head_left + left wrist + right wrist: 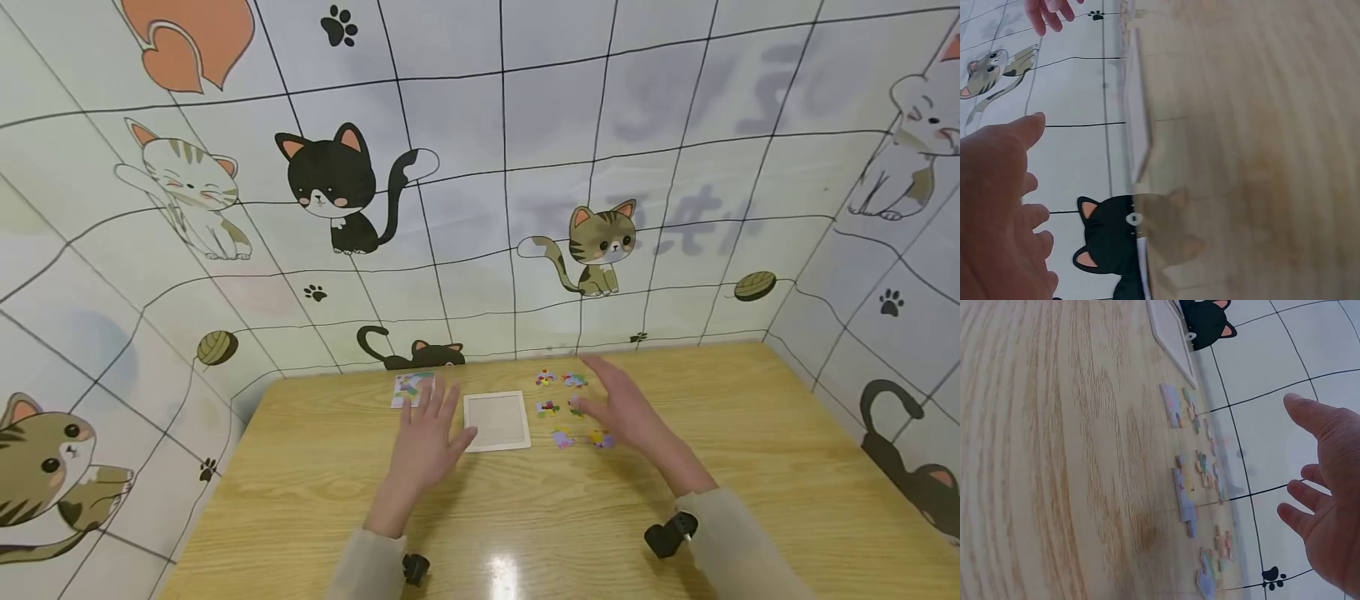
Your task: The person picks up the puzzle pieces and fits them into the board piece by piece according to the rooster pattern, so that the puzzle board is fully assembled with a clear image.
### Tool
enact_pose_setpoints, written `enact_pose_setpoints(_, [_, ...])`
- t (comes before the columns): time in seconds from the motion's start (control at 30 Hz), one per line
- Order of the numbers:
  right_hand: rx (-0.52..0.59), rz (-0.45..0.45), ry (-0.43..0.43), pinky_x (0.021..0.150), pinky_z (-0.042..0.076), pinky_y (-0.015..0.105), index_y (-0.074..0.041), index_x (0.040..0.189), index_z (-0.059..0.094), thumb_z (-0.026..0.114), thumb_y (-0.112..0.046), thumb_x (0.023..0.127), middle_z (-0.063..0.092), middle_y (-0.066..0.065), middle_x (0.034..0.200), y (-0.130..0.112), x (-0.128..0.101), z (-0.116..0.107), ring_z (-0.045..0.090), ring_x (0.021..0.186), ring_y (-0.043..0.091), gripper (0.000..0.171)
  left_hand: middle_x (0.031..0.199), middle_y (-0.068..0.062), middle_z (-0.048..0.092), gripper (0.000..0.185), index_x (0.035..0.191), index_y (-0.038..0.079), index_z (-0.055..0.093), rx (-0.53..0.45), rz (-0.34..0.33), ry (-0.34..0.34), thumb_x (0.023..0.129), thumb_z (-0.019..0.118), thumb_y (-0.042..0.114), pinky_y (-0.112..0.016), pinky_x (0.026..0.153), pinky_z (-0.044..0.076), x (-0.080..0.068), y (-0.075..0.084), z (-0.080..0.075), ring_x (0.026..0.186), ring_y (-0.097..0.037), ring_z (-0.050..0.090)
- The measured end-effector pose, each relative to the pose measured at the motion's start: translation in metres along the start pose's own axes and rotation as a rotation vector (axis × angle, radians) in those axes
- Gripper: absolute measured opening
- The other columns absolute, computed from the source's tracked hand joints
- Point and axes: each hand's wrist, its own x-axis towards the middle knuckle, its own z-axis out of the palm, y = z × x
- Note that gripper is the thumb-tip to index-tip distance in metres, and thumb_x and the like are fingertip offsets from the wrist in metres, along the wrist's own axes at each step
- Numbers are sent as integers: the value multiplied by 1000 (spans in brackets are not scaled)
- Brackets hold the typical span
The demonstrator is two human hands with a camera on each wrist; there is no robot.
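Observation:
My left hand (426, 450) hovers over the table with fingers spread and nothing in it. Its fingers overlap a small colourful picture card (405, 392), and the thumb comes over the left edge of a white-rimmed square puzzle tray (498, 421). On the other side, my right hand (628, 412) is held above the table, fingers extended and holding nothing. Several jigsaw pieces (562, 437) lie in loose rows beside and partly under it in the head view. From the right wrist, the flat pieces (1184, 494) lie on the wood below the raised hand.
A light wooden table (480, 508) carries everything. Behind it and at both sides stands a white wall covering (480, 208) with a grid and cartoon cats. Each wrist wears a small black camera (670, 535).

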Motion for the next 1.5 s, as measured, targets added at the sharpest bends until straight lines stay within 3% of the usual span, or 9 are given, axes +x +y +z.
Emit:
enact_pose_setpoints(0.13, [120, 51, 9, 103, 41, 66, 2, 155, 38, 74, -18, 96, 43, 31, 151, 7, 8, 6, 45, 131, 56, 73, 164, -23, 28, 76, 160, 4, 33, -70, 27, -24, 102, 61, 43, -69, 117, 15, -2, -7, 12, 153, -42, 18])
enact_pose_setpoints(0.3, [231, 27, 21, 99, 49, 58, 7, 147, 47, 73, -8, 96, 55, 30, 141, 15, 20, 18, 57, 121, 50, 60, 163, -26, 28, 76, 159, 0, 31, -194, 47, -61, 102, 61, 40, -69, 117, 17, 0, -14, 27, 151, -47, 20])
enact_pose_setpoints(0.5, [311, 50, -6, 102, 48, 54, 11, 143, 50, 69, -4, 97, 59, 30, 135, 19, 32, 30, 58, 121, 45, 53, 162, -26, 30, 77, 159, -1, 31, -302, 23, -133, 102, 62, 40, -64, 119, 18, 3, -16, 32, 151, -47, 22])
enact_pose_setpoints(0.77, [266, 117, -59, 101, 48, 53, 8, 143, 52, 69, -5, 98, 60, 25, 134, 23, 50, 38, 59, 120, 40, 50, 160, -25, 35, 75, 158, 0, 34, -282, 3, -149, 101, 64, 38, -64, 119, 18, 3, -25, 36, 150, -46, 25])
enact_pose_setpoints(1.17, [238, 120, -90, 101, 48, 54, 9, 141, 53, 67, -4, 98, 60, 27, 132, 28, 72, 42, 58, 119, 42, 47, 160, -25, 36, 71, 157, 1, 38, -264, 21, -195, 102, 62, 39, -65, 119, 15, 1, -34, 44, 150, -48, 24])
enact_pose_setpoints(1.5, [245, 112, -94, 102, 49, 52, 9, 142, 53, 66, -3, 99, 61, 26, 131, 34, 78, 46, 59, 119, 41, 46, 160, -24, 35, 66, 156, -1, 40, -277, 18, -183, 104, 61, 35, -64, 120, 12, 0, -34, 42, 150, -47, 23])
